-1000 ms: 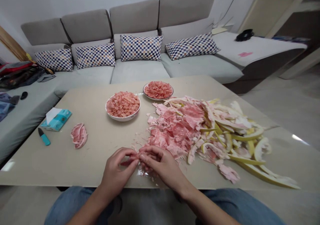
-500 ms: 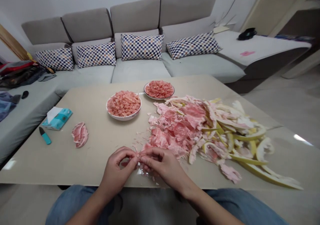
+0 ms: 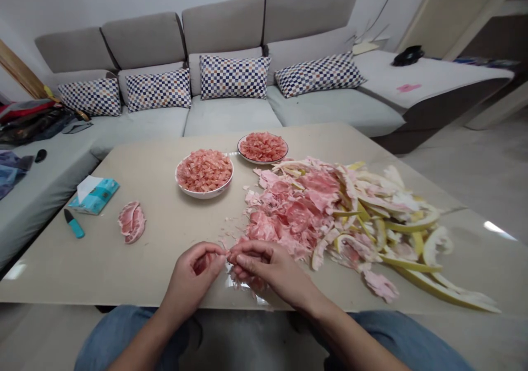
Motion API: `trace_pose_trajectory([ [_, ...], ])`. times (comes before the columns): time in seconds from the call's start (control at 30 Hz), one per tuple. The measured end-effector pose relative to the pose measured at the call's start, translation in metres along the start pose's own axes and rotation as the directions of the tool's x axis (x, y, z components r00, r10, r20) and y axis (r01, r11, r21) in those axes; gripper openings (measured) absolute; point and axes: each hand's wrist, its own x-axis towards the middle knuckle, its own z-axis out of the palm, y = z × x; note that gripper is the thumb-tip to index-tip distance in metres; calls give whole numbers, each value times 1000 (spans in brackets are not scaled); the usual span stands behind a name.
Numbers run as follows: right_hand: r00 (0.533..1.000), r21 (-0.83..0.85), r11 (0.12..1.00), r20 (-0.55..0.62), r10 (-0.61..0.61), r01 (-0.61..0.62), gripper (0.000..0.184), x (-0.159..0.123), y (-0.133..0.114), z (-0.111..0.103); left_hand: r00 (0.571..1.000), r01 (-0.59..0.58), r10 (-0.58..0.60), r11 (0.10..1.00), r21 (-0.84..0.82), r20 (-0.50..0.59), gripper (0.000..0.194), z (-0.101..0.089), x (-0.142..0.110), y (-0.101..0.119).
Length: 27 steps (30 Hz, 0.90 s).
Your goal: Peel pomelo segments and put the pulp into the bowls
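Observation:
My left hand [image 3: 193,277] is closed around a piece of pink pomelo flesh [image 3: 203,263], partly covered by the fingers. Its fingertips meet those of my right hand [image 3: 272,269], which pinches a small pink bit of pomelo between thumb and forefinger. Scraps of pink membrane [image 3: 249,284] lie on the table under the right fingers. A heap of torn pink pomelo membrane [image 3: 289,211] lies just beyond that hand. To the left rests an unpeeled pomelo segment [image 3: 132,222]. A white bowl [image 3: 204,194] heaped with pomelo flesh stands farther back.
Behind the bowl is a dark-rimmed plate [image 3: 264,162] of pomelo flesh. Yellow-green pomelo rind [image 3: 412,225] spreads across the right side of the table [image 3: 157,162]. A tissue pack [image 3: 97,196] and a teal-handled knife [image 3: 75,225] lie at left. A sofa [image 3: 231,115] stands behind.
The fingertips have shifted slightly while staying together. My left hand has turned a little, so more pink flesh shows inside it. Bowl, plate and heaps are unmoved.

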Motion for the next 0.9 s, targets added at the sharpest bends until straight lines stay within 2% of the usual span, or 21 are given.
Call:
trace_pose_trajectory([
  [0.1,999,-6,999,-29,-32,31,36,1,4,2,997,-66,68,995,75,-27,20,2,-1,-2],
  [0.27,999,41,999,-21,-25,26,35,1,8,6,988,-143,147,985,99,-38,16,3,1,-5],
  [0.37,998,41,998,-11,-56,57,31,2,12,6,997,-57,60,996,66,-55,19,3,2,-6],
  [0.47,993,-44,994,-58,-107,105,27,4,16,6,998,30,-28,999,34,-56,24,5,1,-7],
  [0.7,987,-135,984,-90,-132,119,24,2,13,8,997,51,-50,999,6,-56,27,5,2,-8],
  [0.9,964,-338,925,-136,-229,172,17,-1,7,10,998,53,-51,996,67,-35,27,5,1,-11],
])
